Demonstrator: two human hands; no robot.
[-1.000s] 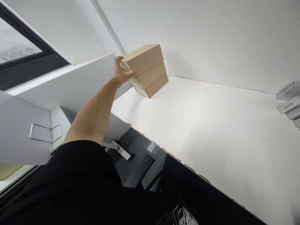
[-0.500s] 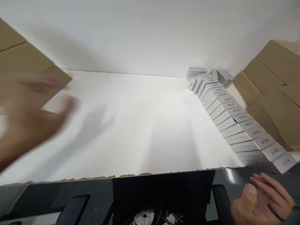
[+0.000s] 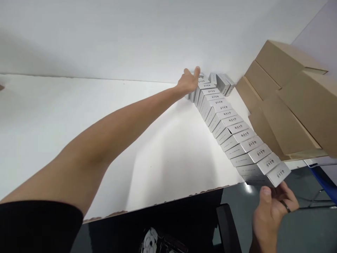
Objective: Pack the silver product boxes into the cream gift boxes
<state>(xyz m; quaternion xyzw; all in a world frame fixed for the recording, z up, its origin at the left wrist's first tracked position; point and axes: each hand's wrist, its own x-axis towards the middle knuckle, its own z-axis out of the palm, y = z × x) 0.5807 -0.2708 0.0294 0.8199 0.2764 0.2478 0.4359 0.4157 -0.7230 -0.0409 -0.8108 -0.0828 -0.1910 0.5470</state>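
Observation:
A long row of small silver-white boxes runs from the back wall to the table's front edge, printed ends facing up. My left hand reaches across to the far end of this row, thumb raised and apart, its other fingers partly hidden behind the boxes it touches. At the near end, my right hand is beside the last box, thumb apart. Its fingers go under and behind that box, which overhangs the front edge; their grip is hidden. A dark ring is on one finger of the right hand.
Several loose silver boxes stand by the back wall, right of the row's far end. Large brown cartons lie to the right. The white table ends at a ragged front edge. Below it is a black chair armrest.
My left hand has swung from the far left to the row's far end. My right hand has come up to the row's near end. The view has shifted right.

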